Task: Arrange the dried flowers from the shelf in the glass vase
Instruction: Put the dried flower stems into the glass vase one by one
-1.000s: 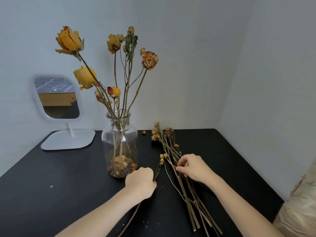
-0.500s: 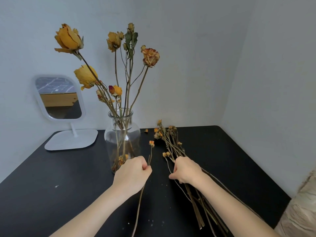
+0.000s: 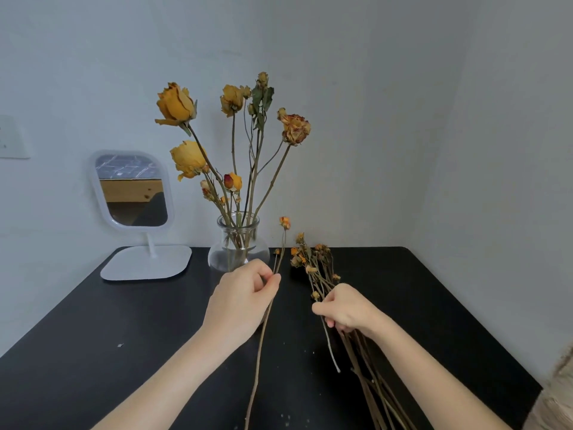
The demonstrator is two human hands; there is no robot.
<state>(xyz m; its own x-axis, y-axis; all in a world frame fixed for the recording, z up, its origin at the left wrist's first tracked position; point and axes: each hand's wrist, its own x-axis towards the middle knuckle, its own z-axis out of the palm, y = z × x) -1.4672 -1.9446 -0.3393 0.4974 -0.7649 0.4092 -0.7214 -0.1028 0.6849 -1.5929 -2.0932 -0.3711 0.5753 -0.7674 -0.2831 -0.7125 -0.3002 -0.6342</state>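
A clear glass vase (image 3: 238, 243) stands at the back of the black table (image 3: 93, 352), with several dried yellow and orange roses (image 3: 176, 103) upright in it. My left hand (image 3: 242, 299) pinches a single thin dried stem (image 3: 280, 259) just right of the vase; its small orange bud is lifted and its lower end trails toward me. A bundle of dried flowers (image 3: 313, 265) lies on the table to the right. My right hand (image 3: 347, 308) grips stems of that bundle near its middle.
A white-framed mirror (image 3: 131, 190) on a flat white base (image 3: 145, 263) stands left of the vase. Walls close the table's back and right sides. Small dried crumbs dot the tabletop near me. A light fabric edge (image 3: 555, 395) shows at the lower right.
My left hand has raised the single stem off the table, so its bud now stands beside the vase neck. My right hand has closed on the bundle's stems. The view has tilted downward.
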